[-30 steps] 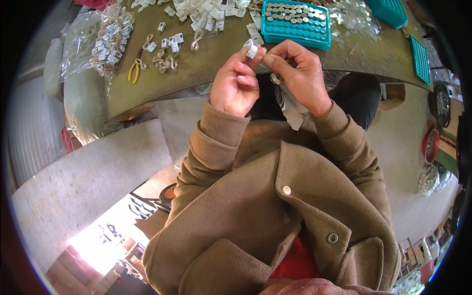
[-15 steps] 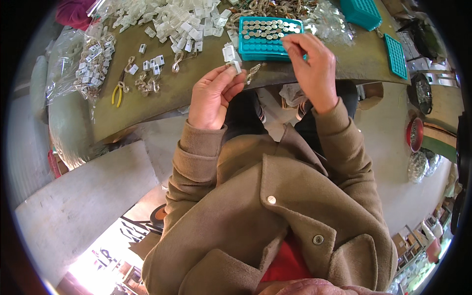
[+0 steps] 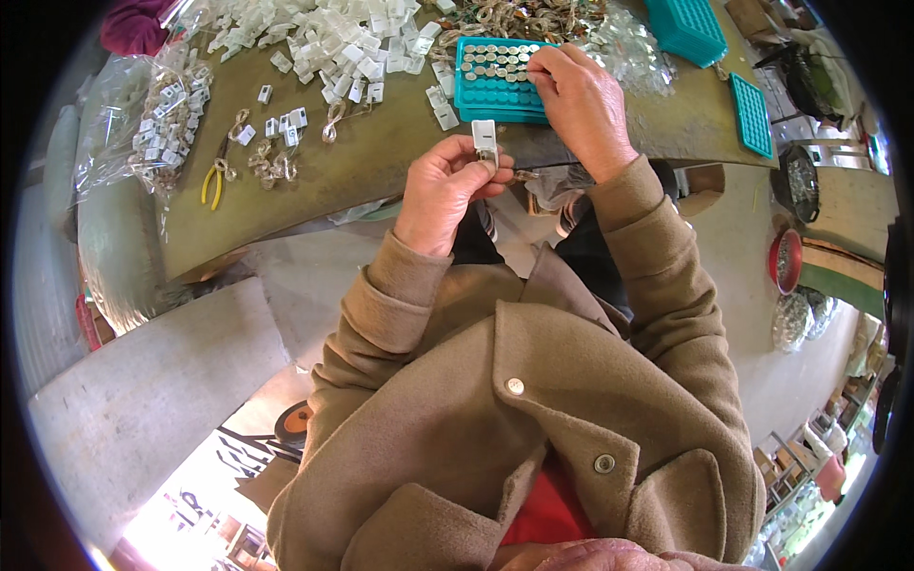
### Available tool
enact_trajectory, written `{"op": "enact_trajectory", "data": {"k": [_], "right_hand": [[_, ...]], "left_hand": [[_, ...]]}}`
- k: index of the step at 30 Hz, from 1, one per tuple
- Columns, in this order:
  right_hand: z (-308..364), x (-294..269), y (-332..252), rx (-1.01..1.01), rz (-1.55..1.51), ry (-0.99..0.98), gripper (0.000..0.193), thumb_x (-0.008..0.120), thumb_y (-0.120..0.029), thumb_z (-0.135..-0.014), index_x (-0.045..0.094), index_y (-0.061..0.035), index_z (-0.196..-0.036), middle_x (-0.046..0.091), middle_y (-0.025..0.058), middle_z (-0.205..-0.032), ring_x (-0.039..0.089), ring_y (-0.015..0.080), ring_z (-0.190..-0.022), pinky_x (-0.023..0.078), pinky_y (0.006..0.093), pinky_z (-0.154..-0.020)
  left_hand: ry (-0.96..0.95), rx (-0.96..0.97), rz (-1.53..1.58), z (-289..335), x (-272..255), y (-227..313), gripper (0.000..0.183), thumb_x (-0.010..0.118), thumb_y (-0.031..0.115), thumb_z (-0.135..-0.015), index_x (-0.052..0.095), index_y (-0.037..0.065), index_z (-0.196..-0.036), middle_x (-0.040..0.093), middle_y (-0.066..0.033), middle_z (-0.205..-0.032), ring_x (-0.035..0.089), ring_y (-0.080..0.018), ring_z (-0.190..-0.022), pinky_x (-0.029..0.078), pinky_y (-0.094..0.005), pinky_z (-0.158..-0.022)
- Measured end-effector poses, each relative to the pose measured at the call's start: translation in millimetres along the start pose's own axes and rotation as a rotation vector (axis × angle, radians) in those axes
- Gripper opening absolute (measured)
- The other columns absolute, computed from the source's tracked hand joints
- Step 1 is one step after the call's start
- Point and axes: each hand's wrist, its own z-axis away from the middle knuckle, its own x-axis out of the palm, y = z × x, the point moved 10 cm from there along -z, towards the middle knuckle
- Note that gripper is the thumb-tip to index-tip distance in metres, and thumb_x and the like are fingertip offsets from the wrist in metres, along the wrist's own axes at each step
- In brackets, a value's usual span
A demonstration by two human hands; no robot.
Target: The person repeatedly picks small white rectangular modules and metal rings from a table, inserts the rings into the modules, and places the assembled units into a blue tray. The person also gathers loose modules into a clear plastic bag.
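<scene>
My left hand [image 3: 446, 195] pinches a small white plastic battery case [image 3: 484, 136] between thumb and fingers, held up in front of the table edge. Something thin shows under the thumb at its lower end. Over the right part of a teal tray [image 3: 505, 108], my right hand [image 3: 583, 109] has thumb and fingertips pressed together. Whatever is between those fingertips is hidden. Rows of round silver button cells [image 3: 495, 59] sit in the tray's far half; the near rows show bare round pockets. Two white cases [image 3: 444, 112] lie just left of the tray.
A large heap of white plastic cases [image 3: 333, 38] covers the back of the table [image 3: 238, 205]. Left are yellow-handled pliers [image 3: 213, 186], several wired cases [image 3: 286, 124] and a clear bag [image 3: 114, 124]. Wire bundles [image 3: 533, 19] lie behind the tray; more teal trays [image 3: 685, 29] stand right.
My right hand has moved left and down onto the tray's cells, closing its fingers. My left hand has shifted right, and its white case now stands more upright. The view has shifted slightly.
</scene>
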Motion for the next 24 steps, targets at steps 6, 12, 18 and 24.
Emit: {"op": "enact_trajectory", "data": {"k": [6,12,18,24], "right_hand": [[-4,-3,4,0.05,-0.145,-0.032,0.011,0.066,-0.012,-0.086,0.069,-0.0107,-0.097,0.065,0.0107,-0.086,0.065,0.0348,-0.082,0.052,0.0453,-0.07],[-2,4,-4,-0.033,-0.145,-0.076,0.011,0.066,-0.012,-0.087,0.073,-0.0072,-0.093,0.068,0.0124,-0.089,0.066,0.0352,-0.084,0.053,0.0443,-0.072],[-3,2,-12,-0.138,-0.07,-0.105,0.009,0.066,-0.012,-0.086,0.067,-0.0053,-0.092,0.065,0.0125,-0.086,0.064,0.0362,-0.081,0.051,0.0467,-0.069],[-2,-7,-27,-0.08,-0.307,-0.155,0.012,0.068,-0.011,-0.086,0.06,-0.0038,-0.092,0.062,0.0122,-0.084,0.062,0.0343,-0.075,0.05,0.0427,-0.065]], "left_hand": [[0.029,-0.053,-0.003,-4,-6,6,0.025,0.061,0.011,-0.097,0.062,-0.002,-0.119,0.07,-0.0124,-0.111,0.069,-0.0152,-0.098,0.058,-0.0257,-0.083],[0.031,-0.028,0.128,-11,-7,10,0.029,0.059,0.01,-0.098,0.06,-0.005,-0.123,0.069,-0.0142,-0.117,0.069,-0.0166,-0.103,0.059,-0.025,-0.084],[0.026,-0.022,0.086,-14,-8,14,0.03,0.058,0.008,-0.098,0.059,-0.006,-0.125,0.068,-0.0161,-0.119,0.069,-0.0183,-0.104,0.059,-0.0247,-0.085],[0.013,-0.013,0.068,-12,-6,16,0.031,0.06,0.009,-0.098,0.059,-0.006,-0.124,0.068,-0.0172,-0.117,0.07,-0.0192,-0.102,0.06,-0.0247,-0.082]]}}
